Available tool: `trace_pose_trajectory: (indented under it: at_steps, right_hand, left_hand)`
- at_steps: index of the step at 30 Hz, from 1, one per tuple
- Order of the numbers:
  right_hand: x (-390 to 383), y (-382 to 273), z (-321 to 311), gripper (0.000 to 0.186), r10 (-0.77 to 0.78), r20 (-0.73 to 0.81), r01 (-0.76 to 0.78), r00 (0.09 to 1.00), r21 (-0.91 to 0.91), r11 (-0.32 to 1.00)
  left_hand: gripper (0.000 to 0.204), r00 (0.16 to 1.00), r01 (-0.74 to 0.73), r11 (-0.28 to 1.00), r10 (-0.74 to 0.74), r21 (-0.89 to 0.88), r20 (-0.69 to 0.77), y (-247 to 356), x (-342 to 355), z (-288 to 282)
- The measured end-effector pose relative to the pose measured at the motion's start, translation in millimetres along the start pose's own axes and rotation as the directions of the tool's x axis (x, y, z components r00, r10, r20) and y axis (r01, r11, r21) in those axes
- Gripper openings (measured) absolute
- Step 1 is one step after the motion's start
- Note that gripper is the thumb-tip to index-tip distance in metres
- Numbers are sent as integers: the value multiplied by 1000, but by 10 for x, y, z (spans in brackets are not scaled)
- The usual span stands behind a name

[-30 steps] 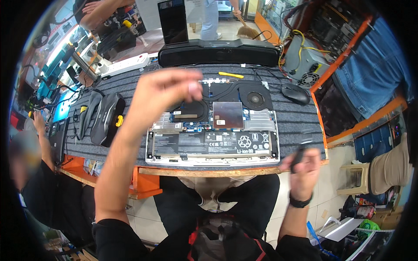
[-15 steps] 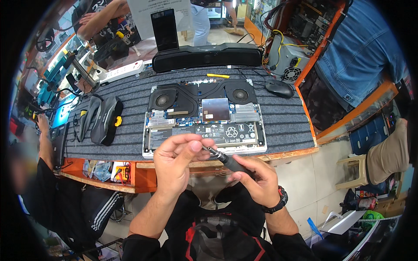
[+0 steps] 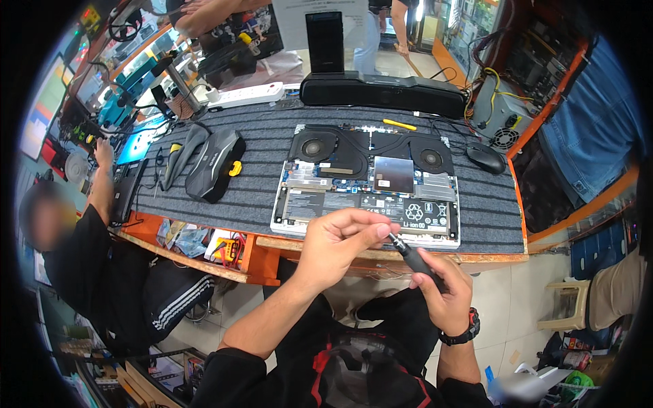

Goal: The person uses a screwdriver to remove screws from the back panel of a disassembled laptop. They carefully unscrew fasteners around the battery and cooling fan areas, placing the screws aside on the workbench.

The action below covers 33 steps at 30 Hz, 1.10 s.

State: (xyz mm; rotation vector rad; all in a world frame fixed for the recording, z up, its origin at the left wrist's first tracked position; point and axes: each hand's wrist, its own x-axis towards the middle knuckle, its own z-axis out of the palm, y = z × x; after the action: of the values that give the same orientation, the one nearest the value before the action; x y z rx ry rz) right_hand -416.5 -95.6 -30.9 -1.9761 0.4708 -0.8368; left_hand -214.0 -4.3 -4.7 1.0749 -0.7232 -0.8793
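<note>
My right hand (image 3: 445, 289) is wrapped around the black handle of a screwdriver (image 3: 410, 255), which tilts up toward the left. At its metal end, the thumb and fingers of my left hand (image 3: 333, 251) are pinched together on the tip, and the fingertips hide what exactly sits there. Just beyond both hands lies a laptop (image 3: 340, 180) with its bottom cover off. Its two round fans (image 3: 313, 147), a dark heat-pipe assembly and a long black battery (image 3: 367, 205) are exposed. My hands are above the laptop's near edge and the table edge.
A striped grey mat (image 3: 252, 183) covers the table. Around the laptop are a yellow pry tool (image 3: 399, 125), a black mouse (image 3: 485, 158), a black soundbar (image 3: 384, 95), a power strip (image 3: 248, 95) and a grey-black tool (image 3: 215, 166). A person (image 3: 75, 272) sits at the left.
The whole view has swung left, so the table and laptop sit farther right in the picture. Both hands stay together at the screwdriver, my left fingers now closer around its tip.
</note>
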Motion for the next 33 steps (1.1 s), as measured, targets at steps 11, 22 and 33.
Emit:
trace_pose_trajectory:
  at_steps: [11,22,33]
  right_hand:
    - [130,550,-1121,28,86,-340,-203,937,-325,924]
    - [-79,650,-847,12,-215,-453,-51,865,-506,861]
    - [-201,338,774,45,341,454,-562,823,739,371]
  left_hand:
    - [35,922,-13,791,246,611,-298,243,422,-1122]
    - [61,996,-26,271,91,962,1,-28,2179,-2243]
    - [65,973,225,204,-91,953,-211,77,2074,-2049]
